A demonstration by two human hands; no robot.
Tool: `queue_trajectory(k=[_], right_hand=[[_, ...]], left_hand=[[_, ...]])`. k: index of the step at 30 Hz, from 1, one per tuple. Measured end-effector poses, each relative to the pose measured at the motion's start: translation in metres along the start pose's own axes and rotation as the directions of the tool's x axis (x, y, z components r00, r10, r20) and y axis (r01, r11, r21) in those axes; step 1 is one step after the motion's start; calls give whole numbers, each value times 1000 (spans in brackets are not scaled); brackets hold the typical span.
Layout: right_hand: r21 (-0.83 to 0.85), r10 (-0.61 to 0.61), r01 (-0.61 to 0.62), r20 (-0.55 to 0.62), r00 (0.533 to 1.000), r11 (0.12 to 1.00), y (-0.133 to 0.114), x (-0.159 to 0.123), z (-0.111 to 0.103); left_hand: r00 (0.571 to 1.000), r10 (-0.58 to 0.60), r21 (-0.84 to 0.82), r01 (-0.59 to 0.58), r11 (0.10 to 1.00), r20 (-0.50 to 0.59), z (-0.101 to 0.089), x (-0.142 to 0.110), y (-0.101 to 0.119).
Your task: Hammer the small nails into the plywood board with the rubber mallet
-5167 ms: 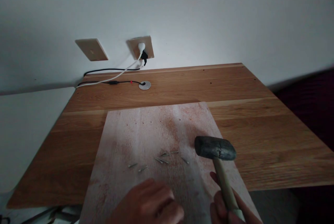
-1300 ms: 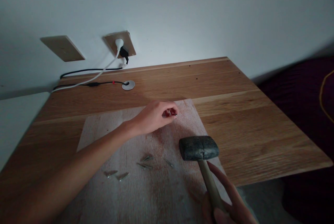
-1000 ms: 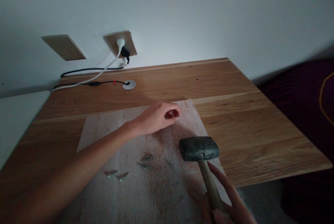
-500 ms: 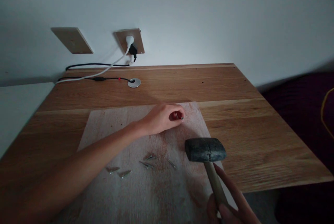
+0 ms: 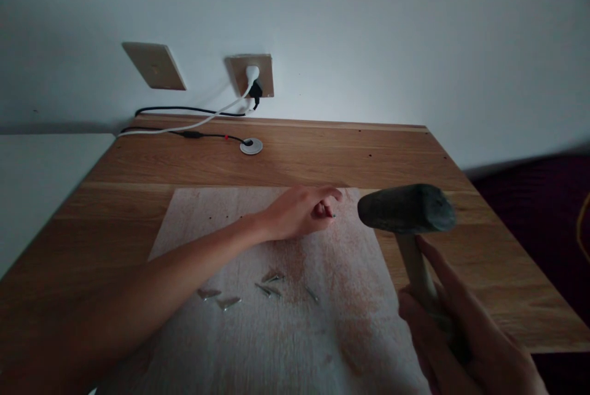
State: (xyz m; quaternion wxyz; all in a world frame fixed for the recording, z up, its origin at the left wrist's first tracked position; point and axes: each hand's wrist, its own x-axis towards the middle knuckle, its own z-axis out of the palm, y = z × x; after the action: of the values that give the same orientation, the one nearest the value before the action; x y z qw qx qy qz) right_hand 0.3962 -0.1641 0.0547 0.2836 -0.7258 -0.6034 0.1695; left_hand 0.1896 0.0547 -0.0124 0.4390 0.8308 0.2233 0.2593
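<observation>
Mallet (image 5: 409,209), one, black-headed on a pale handle, tilts above the right edge of a board, its handle clenched in a person's right hand (image 5: 479,336) and its head just beyond the grip, one finger laid along the handle toward it. Behind spreads a pale wall (image 5: 369,26), meeting a wooden tabletop (image 5: 498,247) with a dark purple cloth (image 5: 520,211) at its right and a white panel (image 5: 50,192) at its left. On the tabletop lies the single whitish, rust-stained board (image 5: 318,340), a left forearm stretched across it. Near the board's far edge, the left hand (image 5: 295,214) curls, its fingertips at a small metal piece (image 5: 334,216), mostly hidden; how firmly they close on it cannot be told. Two beige plates are fixed to the wall: the left plate (image 5: 154,69) bears a faint mark too small to make out, while the right plate (image 5: 265,69) takes two plugs, one white (image 5: 252,73) and one black (image 5: 255,89). One round silver grommet (image 5: 251,147) is set in the tabletop below, a black cable entering it. Six loose metal fasteners (image 5: 312,294) lie scattered on the board, nearer the wearer than the left hand; three small dark holes (image 5: 227,217) show beyond the forearm.
</observation>
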Motion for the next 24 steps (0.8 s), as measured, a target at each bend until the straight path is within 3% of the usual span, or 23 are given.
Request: queue_trajectory(k=[3,7,10,20,24], right_hand=[[-35,-14,15,28,1000,999,-6,5,4],[-86,-202,209,85,976,974,-1,12,11],[-100,-254,270,150,955,958,4,15,14],[-121,-319,338,152,935,933,7,19,17],[-62,-210,220,128,969,974,2,17,19]], left_hand=[[1000,-5,9,5,1000,-2,0,-1,0],[1000,4,35,-4,999,-6,0,-1,2],[1000,5,58,-4,998,-4,-1,-1,4],[999,-33,81,36,996,-27,0,1,5],[999,-20,67,21,998,-26,1,1,4]])
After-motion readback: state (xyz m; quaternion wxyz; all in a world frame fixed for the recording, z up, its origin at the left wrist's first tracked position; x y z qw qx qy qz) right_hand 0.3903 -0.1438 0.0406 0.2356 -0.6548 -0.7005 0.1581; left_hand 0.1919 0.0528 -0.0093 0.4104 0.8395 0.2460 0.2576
